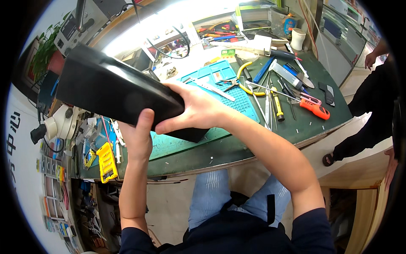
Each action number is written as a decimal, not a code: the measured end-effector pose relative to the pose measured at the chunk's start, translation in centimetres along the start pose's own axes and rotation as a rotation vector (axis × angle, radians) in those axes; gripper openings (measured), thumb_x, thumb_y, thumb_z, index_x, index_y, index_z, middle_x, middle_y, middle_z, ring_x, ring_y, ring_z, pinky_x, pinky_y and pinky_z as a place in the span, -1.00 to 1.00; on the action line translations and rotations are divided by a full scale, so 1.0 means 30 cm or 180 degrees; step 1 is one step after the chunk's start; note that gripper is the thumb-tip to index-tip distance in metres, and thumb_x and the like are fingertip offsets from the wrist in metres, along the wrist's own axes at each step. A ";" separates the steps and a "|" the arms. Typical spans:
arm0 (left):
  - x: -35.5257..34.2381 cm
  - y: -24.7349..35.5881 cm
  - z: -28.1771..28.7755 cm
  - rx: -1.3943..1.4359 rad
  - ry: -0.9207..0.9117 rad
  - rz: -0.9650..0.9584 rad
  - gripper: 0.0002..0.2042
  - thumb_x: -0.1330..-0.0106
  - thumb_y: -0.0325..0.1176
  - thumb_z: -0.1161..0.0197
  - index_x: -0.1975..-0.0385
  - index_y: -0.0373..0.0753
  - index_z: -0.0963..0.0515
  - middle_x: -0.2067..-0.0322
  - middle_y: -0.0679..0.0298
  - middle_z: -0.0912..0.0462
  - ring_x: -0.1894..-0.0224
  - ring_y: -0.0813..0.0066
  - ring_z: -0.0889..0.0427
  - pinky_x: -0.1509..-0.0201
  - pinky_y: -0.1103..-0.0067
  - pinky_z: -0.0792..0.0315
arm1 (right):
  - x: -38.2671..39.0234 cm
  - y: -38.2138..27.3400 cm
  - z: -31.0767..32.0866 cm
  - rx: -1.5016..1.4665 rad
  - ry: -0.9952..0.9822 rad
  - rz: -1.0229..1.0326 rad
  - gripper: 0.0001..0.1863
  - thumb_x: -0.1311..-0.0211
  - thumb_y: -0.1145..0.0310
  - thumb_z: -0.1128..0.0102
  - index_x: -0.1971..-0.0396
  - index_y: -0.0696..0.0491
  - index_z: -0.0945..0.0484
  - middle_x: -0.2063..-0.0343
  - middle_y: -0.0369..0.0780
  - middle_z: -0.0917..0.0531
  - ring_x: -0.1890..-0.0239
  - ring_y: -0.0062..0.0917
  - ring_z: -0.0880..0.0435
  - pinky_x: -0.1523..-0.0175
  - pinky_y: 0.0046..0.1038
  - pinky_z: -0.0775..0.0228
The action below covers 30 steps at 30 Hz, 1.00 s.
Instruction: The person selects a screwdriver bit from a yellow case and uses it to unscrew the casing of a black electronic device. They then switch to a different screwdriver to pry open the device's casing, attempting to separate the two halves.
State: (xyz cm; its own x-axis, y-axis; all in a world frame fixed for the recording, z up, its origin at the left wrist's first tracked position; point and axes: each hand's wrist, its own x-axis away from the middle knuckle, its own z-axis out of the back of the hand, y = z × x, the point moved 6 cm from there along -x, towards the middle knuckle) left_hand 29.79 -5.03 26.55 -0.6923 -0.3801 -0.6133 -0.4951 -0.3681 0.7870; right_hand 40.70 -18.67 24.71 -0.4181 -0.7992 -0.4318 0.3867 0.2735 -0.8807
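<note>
A long, glossy black box-shaped device [114, 84] is held tilted above the bench, its larger end up at the left. My right hand [196, 108] wraps around its lower right end, thumb on the near face. My left hand [138, 137] supports it from below, with the thumb against its near edge and the other fingers hidden behind it. Underneath lies a teal repair mat [249, 111] with a silver flat tool [215, 89] on it. Yellow-handled pliers [243, 78] rest at the mat's right edge.
Screwdrivers, including an orange-handled one [315, 109] and a yellow one [277, 103], lie at the right. A yellow bit case [106, 163] and a microscope [57, 125] are at the left. A person in black trousers [363, 127] stands beyond the bench's right end.
</note>
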 end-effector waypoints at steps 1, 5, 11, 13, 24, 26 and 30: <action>0.004 -0.011 0.004 0.0074 0.0073 -0.0088 -0.29 -0.38 -0.05 -0.40 -0.38 -0.32 -0.28 -0.20 0.15 -0.49 -0.24 0.27 -0.54 -0.34 0.37 -0.46 | -0.010 0.005 -0.003 0.0032 -0.0045 -0.0049 0.05 0.07 -0.12 -0.69 -0.35 0.14 -0.41 -0.02 -0.08 -0.69 -0.08 -0.36 -0.67 -0.23 -0.37 -0.48; -0.019 -0.057 0.038 0.0400 0.0689 -0.0111 -0.40 -0.47 -0.09 -0.28 -0.36 -0.30 -0.31 -0.13 0.16 -0.57 -0.15 0.31 -0.63 -0.28 0.38 -0.52 | 0.036 -0.009 0.045 0.1122 0.0662 0.0405 -0.08 -0.18 -0.14 -0.52 -0.37 0.16 -0.39 -0.08 -0.04 -0.69 -0.13 -0.27 -0.68 -0.25 -0.33 -0.48; 0.029 -0.032 0.112 0.0719 0.1394 0.0242 -0.44 -0.53 0.05 -0.15 -0.33 -0.24 -0.40 -0.14 0.17 -0.62 -0.16 0.33 -0.65 -0.28 0.38 -0.53 | 0.304 -0.022 0.165 0.2357 0.0262 0.0260 -0.70 -0.28 0.29 -0.39 0.05 0.08 -0.67 0.16 -0.18 -0.71 0.05 -0.30 -0.71 -0.05 -0.30 -0.57; 0.056 0.017 0.108 0.0990 0.1651 0.0401 -0.41 -0.51 0.10 -0.17 -0.34 -0.23 -0.41 -0.13 0.20 -0.63 -0.16 0.34 -0.65 -0.30 0.37 -0.51 | 0.342 0.003 0.094 0.2583 0.0090 0.0488 -0.73 -0.25 0.32 -0.41 0.08 0.05 -0.68 0.22 -0.21 -0.68 0.10 -0.29 -0.70 -0.01 -0.29 -0.58; 0.311 0.104 0.136 0.1403 0.1745 0.1218 -0.40 -0.51 0.09 -0.22 -0.34 -0.23 -0.39 -0.13 0.24 -0.60 -0.16 0.39 -0.60 -0.27 0.42 -0.49 | 0.176 0.115 0.059 0.2698 0.0562 -0.0017 -0.91 -0.28 0.40 -0.32 0.25 0.04 -0.70 0.30 -0.15 -0.72 0.14 -0.19 -0.72 0.02 -0.22 -0.57; 0.297 0.076 0.075 0.1716 0.1625 0.1319 -0.49 -0.52 0.03 -0.25 -0.27 -0.21 -0.45 -0.08 0.27 -0.64 -0.12 0.41 -0.62 -0.25 0.42 -0.51 | 0.114 0.217 0.116 0.3134 0.0614 -0.0181 -0.89 -0.29 0.41 -0.31 0.21 0.02 -0.71 0.25 -0.14 -0.73 0.12 -0.19 -0.73 -0.01 -0.21 -0.57; 0.298 0.033 -0.007 0.2292 0.1304 0.1916 -0.55 -0.51 -0.02 -0.27 -0.21 -0.19 -0.49 -0.04 0.28 -0.66 -0.10 0.39 -0.64 -0.28 0.36 -0.50 | 0.158 0.191 0.144 0.3374 0.0843 -0.0298 -0.84 -0.32 0.41 -0.26 0.15 0.00 -0.71 0.20 -0.12 -0.74 0.08 -0.18 -0.73 -0.06 -0.20 -0.57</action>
State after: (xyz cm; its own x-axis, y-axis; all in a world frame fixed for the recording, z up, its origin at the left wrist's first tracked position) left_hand 23.22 -8.96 21.84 -0.7645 -0.6440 0.0274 -0.4159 0.5253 0.7424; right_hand 44.48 -23.21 18.46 -0.5969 -0.6178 -0.5119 0.8018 -0.4826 -0.3524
